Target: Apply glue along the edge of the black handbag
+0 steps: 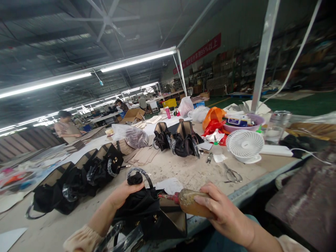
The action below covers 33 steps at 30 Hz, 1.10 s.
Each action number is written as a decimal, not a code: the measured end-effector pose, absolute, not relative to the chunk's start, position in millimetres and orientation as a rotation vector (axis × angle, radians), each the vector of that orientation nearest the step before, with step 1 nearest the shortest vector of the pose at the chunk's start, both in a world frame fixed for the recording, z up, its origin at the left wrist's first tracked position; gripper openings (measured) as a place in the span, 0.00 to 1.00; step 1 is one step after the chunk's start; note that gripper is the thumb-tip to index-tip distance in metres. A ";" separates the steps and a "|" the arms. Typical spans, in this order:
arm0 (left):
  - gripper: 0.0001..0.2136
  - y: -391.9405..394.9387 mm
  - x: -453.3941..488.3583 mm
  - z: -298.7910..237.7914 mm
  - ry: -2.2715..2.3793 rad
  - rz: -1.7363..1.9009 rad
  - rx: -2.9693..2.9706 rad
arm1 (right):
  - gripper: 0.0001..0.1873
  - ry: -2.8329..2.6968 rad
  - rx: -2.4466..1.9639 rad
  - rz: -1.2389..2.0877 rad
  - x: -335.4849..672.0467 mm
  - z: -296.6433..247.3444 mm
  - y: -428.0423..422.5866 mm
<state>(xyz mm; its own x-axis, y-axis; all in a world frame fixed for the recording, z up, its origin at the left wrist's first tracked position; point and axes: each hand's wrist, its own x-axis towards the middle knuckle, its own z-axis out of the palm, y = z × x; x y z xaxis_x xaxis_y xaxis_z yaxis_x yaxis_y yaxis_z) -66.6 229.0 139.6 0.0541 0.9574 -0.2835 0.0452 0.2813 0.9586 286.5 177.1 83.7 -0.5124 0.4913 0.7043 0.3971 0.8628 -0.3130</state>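
My left hand (123, 194) grips the top of a black handbag (147, 213) that rests at the near edge of the worktable (183, 171). The bag's handle, wrapped in clear plastic, arches just above my fingers. My right hand (223, 213) is closed round a brownish glue bottle (193, 202). Its red nozzle points left, at the bag's opening. A brown card insert shows inside the bag.
A row of black handbags (78, 178) lies at the left, two more bags (175, 140) stand farther back. Scissors (232, 175), a white desk fan (245, 145), a glass jar (274, 131) and a bowl of supplies (243, 122) sit at the right. Other people work at far tables.
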 end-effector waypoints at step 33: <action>0.14 230.2 -59.0 140.6 1.330 0.914 1.148 | 0.33 -2.335 -0.826 0.185 300.0 74.5 175.7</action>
<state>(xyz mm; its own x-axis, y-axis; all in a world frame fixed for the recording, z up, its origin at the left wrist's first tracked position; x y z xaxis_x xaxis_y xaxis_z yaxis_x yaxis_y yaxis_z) -59.0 230.2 140.6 0.0717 0.9676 -0.2420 0.1206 0.2325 0.9651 300.0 175.7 74.5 -0.5932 0.6056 0.5304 0.5144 0.7919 -0.3289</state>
